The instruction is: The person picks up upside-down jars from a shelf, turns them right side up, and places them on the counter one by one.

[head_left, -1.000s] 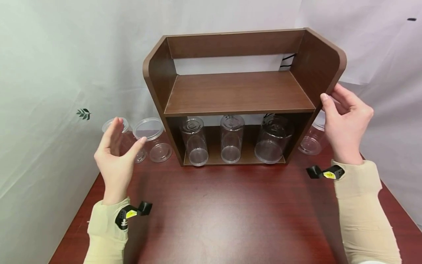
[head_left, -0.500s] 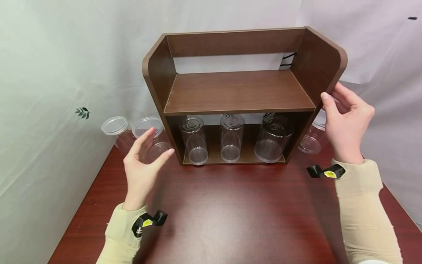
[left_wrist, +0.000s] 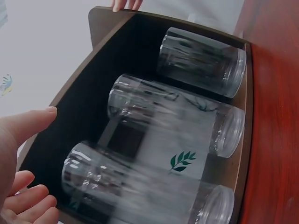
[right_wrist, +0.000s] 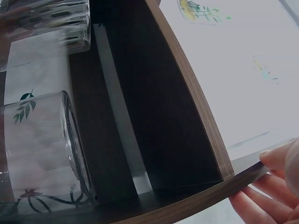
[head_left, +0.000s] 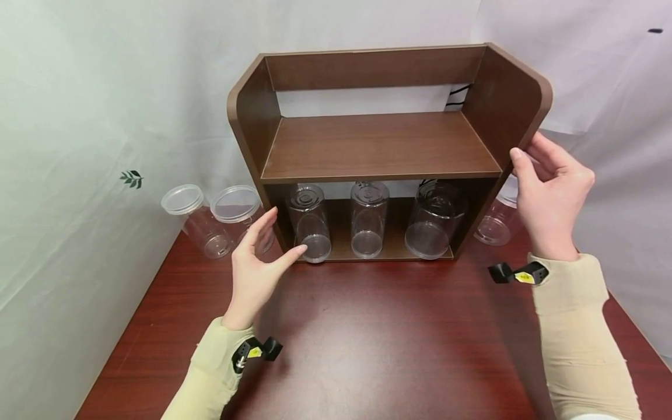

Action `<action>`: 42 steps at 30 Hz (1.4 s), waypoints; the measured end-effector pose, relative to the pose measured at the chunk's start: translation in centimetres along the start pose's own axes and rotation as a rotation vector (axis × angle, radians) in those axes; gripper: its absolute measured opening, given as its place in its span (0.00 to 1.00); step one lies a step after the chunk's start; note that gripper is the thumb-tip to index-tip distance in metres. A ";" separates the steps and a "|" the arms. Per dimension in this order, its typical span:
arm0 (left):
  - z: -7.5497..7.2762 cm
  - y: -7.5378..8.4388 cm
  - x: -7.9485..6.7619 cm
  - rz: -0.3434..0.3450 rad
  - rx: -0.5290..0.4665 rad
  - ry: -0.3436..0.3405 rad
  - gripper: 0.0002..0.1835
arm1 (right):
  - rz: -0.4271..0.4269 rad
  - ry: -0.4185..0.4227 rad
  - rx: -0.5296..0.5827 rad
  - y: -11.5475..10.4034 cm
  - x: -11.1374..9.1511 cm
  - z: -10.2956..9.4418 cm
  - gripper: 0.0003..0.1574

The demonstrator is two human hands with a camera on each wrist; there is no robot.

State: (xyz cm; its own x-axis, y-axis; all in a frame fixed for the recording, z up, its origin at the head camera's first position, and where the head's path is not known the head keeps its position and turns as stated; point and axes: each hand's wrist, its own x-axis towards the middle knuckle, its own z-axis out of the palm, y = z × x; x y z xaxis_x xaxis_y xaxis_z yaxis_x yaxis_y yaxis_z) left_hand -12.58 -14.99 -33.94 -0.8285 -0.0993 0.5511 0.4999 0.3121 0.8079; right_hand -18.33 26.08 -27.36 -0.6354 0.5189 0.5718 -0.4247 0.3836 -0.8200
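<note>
My left hand (head_left: 254, 277), thumb and fingers spread apart with nothing between them, is in front of the lower left corner of a brown wooden shelf (head_left: 383, 143). Its thumb tip overlaps the left one of three clear plastic jars in the lower compartment. This left jar (head_left: 310, 219), the middle jar (head_left: 370, 221) and the wider right jar (head_left: 436, 224) stand upside down in a row, lids at the bottom. My right hand (head_left: 556, 198) grips the front edge of the shelf's right side panel (right_wrist: 210, 198), thumb on one face and fingers on the other.
Left of the shelf stand two lidded clear jars, a narrower jar (head_left: 202, 224) and a wider jar (head_left: 238, 210). Another clear jar (head_left: 496, 221) is to its right, partly behind my right hand. A red-brown table (head_left: 378, 338) carries everything, with white curtain (head_left: 105, 87) behind.
My left hand has moved right, from in front of the outside jars to the shelf's left lower corner, fingers still spread. The right hand keeps its grip; shelf and jars stay put.
</note>
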 end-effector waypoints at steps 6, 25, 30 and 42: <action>1.1 -0.4 0.3 -0.024 0.006 -0.038 0.45 | -0.003 0.002 -0.004 0.1 0.0 0.0 0.21; 3.6 -3.8 1.4 -0.010 -0.062 -0.039 0.49 | -0.026 0.008 -0.038 0.0 -0.2 0.0 0.21; 4.3 -5.7 1.7 -0.011 -0.064 -0.043 0.50 | -0.025 0.006 -0.038 0.0 -0.2 0.1 0.21; 6.2 -6.0 3.4 -0.010 0.015 0.005 0.47 | -0.025 0.010 -0.043 0.1 -0.3 0.0 0.21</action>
State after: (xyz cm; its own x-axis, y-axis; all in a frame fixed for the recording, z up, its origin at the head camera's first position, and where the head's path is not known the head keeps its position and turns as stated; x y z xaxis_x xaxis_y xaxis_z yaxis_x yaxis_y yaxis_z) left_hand -20.01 -11.31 -38.21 -0.8321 -0.1074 0.5442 0.4879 0.3252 0.8101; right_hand -18.16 25.97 -27.60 -0.6181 0.5167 0.5924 -0.4120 0.4289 -0.8039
